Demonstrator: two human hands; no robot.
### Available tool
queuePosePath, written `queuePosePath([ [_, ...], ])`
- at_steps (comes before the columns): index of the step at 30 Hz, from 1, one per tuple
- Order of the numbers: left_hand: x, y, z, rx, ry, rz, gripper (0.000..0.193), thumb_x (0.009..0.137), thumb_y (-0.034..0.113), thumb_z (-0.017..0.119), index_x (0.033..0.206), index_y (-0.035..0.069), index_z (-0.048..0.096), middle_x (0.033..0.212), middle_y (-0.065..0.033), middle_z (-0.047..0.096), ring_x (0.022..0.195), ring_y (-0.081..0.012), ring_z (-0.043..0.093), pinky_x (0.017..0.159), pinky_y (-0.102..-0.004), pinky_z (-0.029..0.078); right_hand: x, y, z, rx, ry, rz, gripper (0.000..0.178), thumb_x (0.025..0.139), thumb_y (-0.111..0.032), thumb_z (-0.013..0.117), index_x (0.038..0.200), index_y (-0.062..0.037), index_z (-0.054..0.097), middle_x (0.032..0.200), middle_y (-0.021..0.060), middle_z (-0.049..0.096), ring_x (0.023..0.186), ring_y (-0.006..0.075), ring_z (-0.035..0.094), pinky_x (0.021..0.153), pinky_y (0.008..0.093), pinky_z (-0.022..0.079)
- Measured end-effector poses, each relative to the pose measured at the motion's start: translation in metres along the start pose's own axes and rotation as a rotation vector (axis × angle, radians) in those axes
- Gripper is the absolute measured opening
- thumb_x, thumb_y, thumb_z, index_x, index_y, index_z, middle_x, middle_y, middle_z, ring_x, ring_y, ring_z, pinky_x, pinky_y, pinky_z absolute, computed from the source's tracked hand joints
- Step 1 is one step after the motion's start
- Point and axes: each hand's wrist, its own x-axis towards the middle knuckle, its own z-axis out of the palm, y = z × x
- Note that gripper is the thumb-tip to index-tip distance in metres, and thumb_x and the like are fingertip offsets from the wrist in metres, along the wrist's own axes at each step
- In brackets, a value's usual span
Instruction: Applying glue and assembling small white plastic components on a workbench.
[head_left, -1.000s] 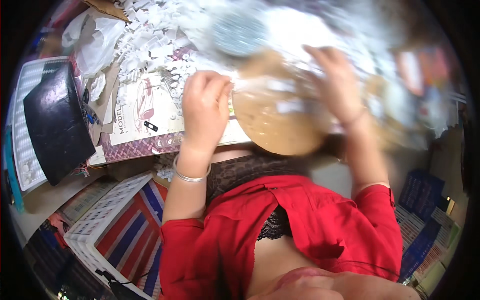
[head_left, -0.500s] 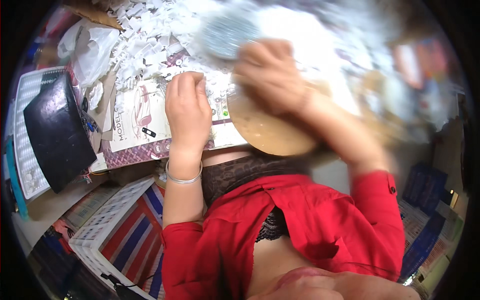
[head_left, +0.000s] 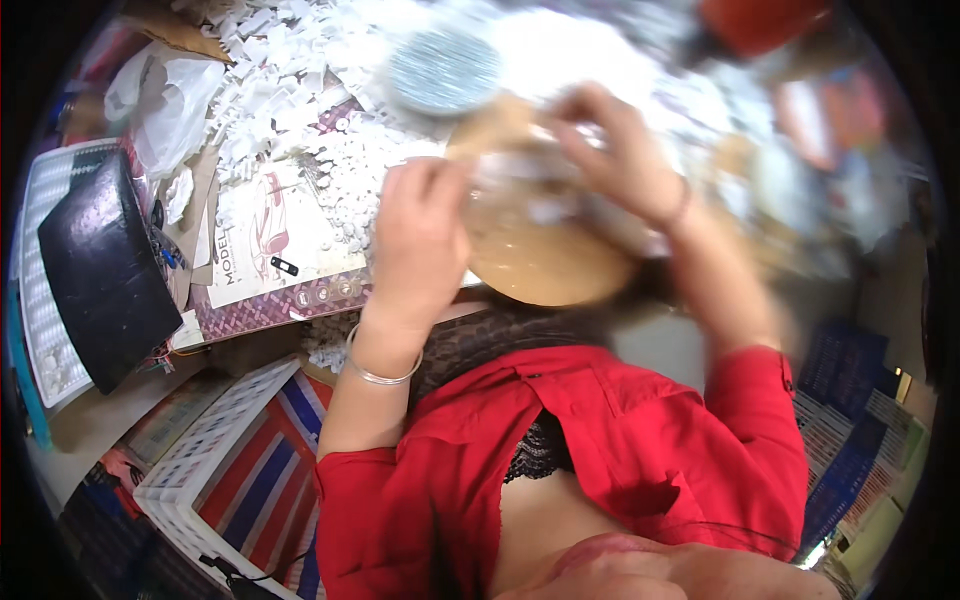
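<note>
A round tan disc [head_left: 555, 265], glossy on its near side, lies at the table's near edge in front of me. My left hand [head_left: 420, 235] is at its left rim, fingers bent and pressed together; whatever is in them is hidden. Over the disc's upper right is my right hand [head_left: 625, 155], smeared by motion, thumb and fingers curved toward the left. Some pale, blurred bits show on the disc between the hands. Just beyond it stands a round grey-blue bundle [head_left: 445, 70] of fine shiny strands. Small white round pieces [head_left: 350, 180] are spread beside my left hand.
White plastic pieces [head_left: 265, 75] heap across the far left. A printed sheet [head_left: 285, 240] with a small black part [head_left: 285, 266] covers the table's left. Farther left, a black curved tray [head_left: 105, 270] leans in a white basket [head_left: 55, 340]. A blurred red thing [head_left: 765, 20] is at the far right.
My left hand has moved right to the disc's rim. My right hand has shifted right and slightly down, away from the grey-blue bundle. A red thing has appeared at the top right.
</note>
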Motion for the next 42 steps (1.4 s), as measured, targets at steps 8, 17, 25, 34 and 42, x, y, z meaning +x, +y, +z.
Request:
queuePosePath([
  [8, 0.008, 0.021, 0.05, 0.103, -0.138, 0.074, 0.038, 0.073, -0.011, 0.059, 0.107, 0.002, 0.071, 0.088, -0.0144, 0.053, 0.085, -0.032, 0.052, 0.079, -0.0413, 0.045, -0.021, 0.014, 0.01, -0.166, -0.103, 0.125, 0.022, 0.091, -0.021, 0.068, 0.089, 0.0008, 0.067, 0.082, 0.019, 0.066, 0.074, 0.0369, 0.064, 0.068, 0.0409, 0.052],
  [17, 0.004, 0.024, 0.048, 0.211, -0.161, 0.085, 0.04, 0.076, -0.007, 0.059, 0.112, 0.005, 0.071, 0.09, -0.0132, 0.052, 0.087, -0.0299, 0.051, 0.079, -0.0401, 0.044, -0.033, 0.027, 0.014, -0.087, -0.041, 0.019, 0.011, 0.087, -0.019, 0.071, 0.092, -0.0103, 0.074, 0.084, 0.0104, 0.061, 0.082, 0.0326, 0.062, 0.072, 0.0398, 0.051],
  [25, 0.009, 0.019, 0.044, -0.069, -0.045, 0.208, 0.035, 0.076, -0.007, 0.066, 0.109, 0.004, 0.066, 0.09, -0.0135, 0.059, 0.084, -0.0319, 0.056, 0.076, -0.0406, 0.047, -0.053, -0.002, 0.004, 0.044, 0.003, 0.13, 0.018, 0.085, -0.012, 0.074, 0.102, -0.0087, 0.073, 0.091, 0.0085, 0.066, 0.083, 0.0251, 0.065, 0.075, 0.0324, 0.053],
  [34, 0.002, 0.024, 0.048, -0.087, -0.098, 0.108, 0.029, 0.073, 0.007, 0.08, 0.099, 0.002, 0.068, 0.086, -0.0107, 0.06, 0.082, -0.0309, 0.058, 0.074, -0.041, 0.048, -0.068, 0.01, 0.006, -0.008, -0.026, 0.032, 0.009, 0.085, -0.007, 0.071, 0.093, -0.0032, 0.07, 0.09, 0.0123, 0.067, 0.081, 0.0236, 0.067, 0.072, 0.0312, 0.053],
  [42, -0.003, 0.021, 0.054, -0.1, -0.119, 0.082, 0.023, 0.074, 0.008, 0.08, 0.094, 0.002, 0.071, 0.084, -0.0104, 0.058, 0.081, -0.0295, 0.058, 0.073, -0.0399, 0.048, -0.047, 0.006, -0.003, 0.143, -0.251, 0.453, 0.015, 0.085, -0.016, 0.068, 0.091, -0.0024, 0.071, 0.076, 0.0108, 0.069, 0.07, 0.0254, 0.067, 0.068, 0.0332, 0.053],
])
